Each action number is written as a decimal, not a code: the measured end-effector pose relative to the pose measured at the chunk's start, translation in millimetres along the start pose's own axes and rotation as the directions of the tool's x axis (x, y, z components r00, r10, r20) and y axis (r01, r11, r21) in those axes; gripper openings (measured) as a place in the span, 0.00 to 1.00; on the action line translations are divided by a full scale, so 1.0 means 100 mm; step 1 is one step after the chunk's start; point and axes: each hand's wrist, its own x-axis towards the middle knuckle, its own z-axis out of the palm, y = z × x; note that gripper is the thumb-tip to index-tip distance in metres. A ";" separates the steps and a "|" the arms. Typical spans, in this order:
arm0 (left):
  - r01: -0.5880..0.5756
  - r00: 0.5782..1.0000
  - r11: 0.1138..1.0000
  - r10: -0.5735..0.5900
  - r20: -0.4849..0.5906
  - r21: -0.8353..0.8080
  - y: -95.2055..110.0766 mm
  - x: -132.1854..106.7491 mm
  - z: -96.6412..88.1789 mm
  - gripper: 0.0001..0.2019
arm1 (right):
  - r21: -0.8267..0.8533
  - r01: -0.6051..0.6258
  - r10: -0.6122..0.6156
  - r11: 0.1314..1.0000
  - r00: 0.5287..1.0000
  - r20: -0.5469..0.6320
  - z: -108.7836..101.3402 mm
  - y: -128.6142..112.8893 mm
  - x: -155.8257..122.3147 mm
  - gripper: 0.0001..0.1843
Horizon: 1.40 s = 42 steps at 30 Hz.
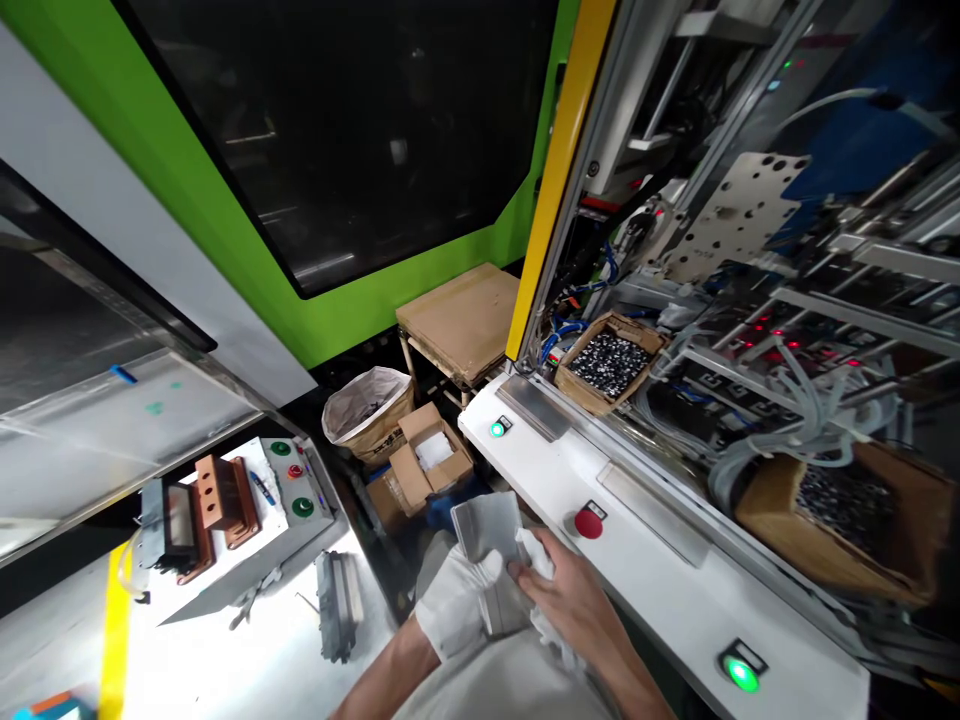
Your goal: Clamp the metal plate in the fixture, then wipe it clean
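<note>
At the lower centre of the frame, the left hand [454, 605] is covered in white fabric (glove or wrap, I cannot tell which) and is closed around a flat grey plate [487, 525], holding it tilted with its upper edge toward the top of the frame. The right hand [574, 595] comes in from the lower right, its fingers [525, 578] curled on a crumpled white cloth [537, 556] pressed against the plate's right edge. Just to the right of both hands runs a white console [652, 590] with a red button [589, 522] near the plate, a lit green button [497, 429] above it and another green button [741, 672] at the lower right. Behind the console, centre right, sits a cardboard box [611, 362] of small dark parts. At the lower left lie copper-coloured blocks [221, 500], well apart from the hands.
</note>
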 end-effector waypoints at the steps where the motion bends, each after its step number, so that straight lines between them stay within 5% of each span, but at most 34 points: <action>1: 0.033 0.999 0.999 -0.033 0.017 -0.032 0.02 -0.02 0.01 0.20 | 0.005 -0.006 0.006 1.000 1.000 0.001 0.00 -0.01 0.00 0.20; 5: 0.271 0.961 0.947 -0.257 0.102 -0.170 0.08 -0.05 -0.05 0.23 | 0.104 -0.054 0.050 0.993 0.998 0.038 -0.03 -0.05 -0.02 0.24; 12: 0.056 0.992 0.996 -0.064 -0.110 -0.075 0.06 -0.05 -0.02 0.15 | 0.146 -0.106 0.103 0.984 0.994 0.028 -0.06 -0.06 -0.06 0.28; 21: -0.022 0.996 0.995 0.014 -0.086 -0.092 0.07 -0.06 0.06 0.13 | 0.154 -0.130 0.135 0.979 0.991 -0.022 -0.21 0.00 -0.08 0.32; 26: -0.071 0.992 0.991 0.058 -0.108 -0.116 0.02 -0.02 0.06 0.12 | -0.202 -0.074 0.042 0.977 0.987 -0.157 -0.25 -0.12 -0.10 0.22; 30: -0.085 0.996 0.990 0.085 -0.011 -0.112 0.01 0.02 0.10 0.18 | -0.617 0.102 -0.234 0.780 0.962 -0.137 -0.01 -0.16 -0.10 0.18; 34: -0.082 0.996 0.989 0.076 -0.049 -0.126 0.01 0.05 0.17 0.13 | -0.725 0.212 -0.328 0.655 0.945 -0.021 0.24 -0.18 -0.10 0.19; 37: -0.066 0.995 0.989 0.056 -0.080 -0.130 -0.02 0.08 0.14 0.07 | -0.643 0.241 -0.301 0.727 0.954 0.017 0.28 -0.25 -0.11 0.14; 42: -0.052 0.996 0.977 0.036 -0.078 -0.206 0.00 0.16 0.00 0.09 | -0.167 0.183 -0.183 0.969 0.983 0.012 -0.04 -0.31 -0.12 0.22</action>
